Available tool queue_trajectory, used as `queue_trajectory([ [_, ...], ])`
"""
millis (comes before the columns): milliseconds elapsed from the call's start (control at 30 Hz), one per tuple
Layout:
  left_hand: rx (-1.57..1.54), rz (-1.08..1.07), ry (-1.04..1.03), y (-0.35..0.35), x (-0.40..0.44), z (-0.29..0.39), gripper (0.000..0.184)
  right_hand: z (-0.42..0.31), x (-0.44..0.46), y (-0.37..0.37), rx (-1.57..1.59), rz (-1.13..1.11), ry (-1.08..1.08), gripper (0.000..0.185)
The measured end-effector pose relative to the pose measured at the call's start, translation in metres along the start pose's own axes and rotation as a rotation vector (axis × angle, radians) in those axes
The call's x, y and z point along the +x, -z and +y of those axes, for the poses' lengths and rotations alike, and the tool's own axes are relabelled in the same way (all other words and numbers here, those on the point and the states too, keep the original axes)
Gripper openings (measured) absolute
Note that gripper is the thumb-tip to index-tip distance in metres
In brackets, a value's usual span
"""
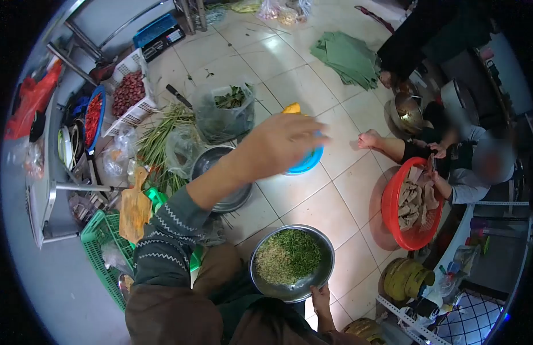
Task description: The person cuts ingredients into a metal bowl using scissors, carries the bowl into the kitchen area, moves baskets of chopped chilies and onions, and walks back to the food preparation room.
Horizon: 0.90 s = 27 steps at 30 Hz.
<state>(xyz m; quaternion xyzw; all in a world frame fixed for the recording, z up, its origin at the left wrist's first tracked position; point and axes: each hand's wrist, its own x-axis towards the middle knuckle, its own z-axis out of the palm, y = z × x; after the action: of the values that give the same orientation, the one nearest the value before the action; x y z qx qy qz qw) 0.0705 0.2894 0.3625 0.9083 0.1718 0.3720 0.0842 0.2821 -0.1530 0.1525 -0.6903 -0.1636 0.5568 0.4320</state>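
Observation:
My left hand (283,144) is stretched forward over a blue bowl (306,162), hiding most of it. Its fingers are blurred, so whether they hold anything is unclear. Something yellow (291,108) shows just beyond the hand. My right hand (320,299) grips the lower right rim of a steel bowl (294,292) near my lap. Chopped green leaves (301,253) fill its right part, and a pale chopped ingredient (273,261) lies at its left. Beneath my left forearm is a larger metal basin (229,202), partly covered.
To the right, a seated person (473,167) works at a red basket (387,201) of brownish pieces. On the left are a plastic bag of leaves (220,123), long green stalks (163,135), a wooden board (134,213), a green crate (99,253) and a white basket of shallots (141,109).

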Motion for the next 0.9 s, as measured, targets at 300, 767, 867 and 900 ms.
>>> queue_trajectory([
  [300, -0.329, 0.315, -0.528, 0.076, 0.048, 0.207, 0.025, -0.008, -0.009, -0.013, 0.051, 0.077, 0.045, 0.044],
  [767, -0.23, 0.265, -0.718, 0.165, -0.108, 0.426, 0.019, 0.041, -0.141, -0.016, 0.112, 0.012, 0.286, 0.044],
  [867, -0.193, 0.0, -0.573, 0.169, -0.154, 0.421, 0.021, 0.019, -0.172, -0.03, 0.087, 0.018, 0.33, 0.04],
  [900, -0.181, -0.032, -0.433, 0.16, -0.168, 0.409, 0.023, 0.08, -0.105, 0.003, 0.267, -0.122, 0.34, 0.03],
])
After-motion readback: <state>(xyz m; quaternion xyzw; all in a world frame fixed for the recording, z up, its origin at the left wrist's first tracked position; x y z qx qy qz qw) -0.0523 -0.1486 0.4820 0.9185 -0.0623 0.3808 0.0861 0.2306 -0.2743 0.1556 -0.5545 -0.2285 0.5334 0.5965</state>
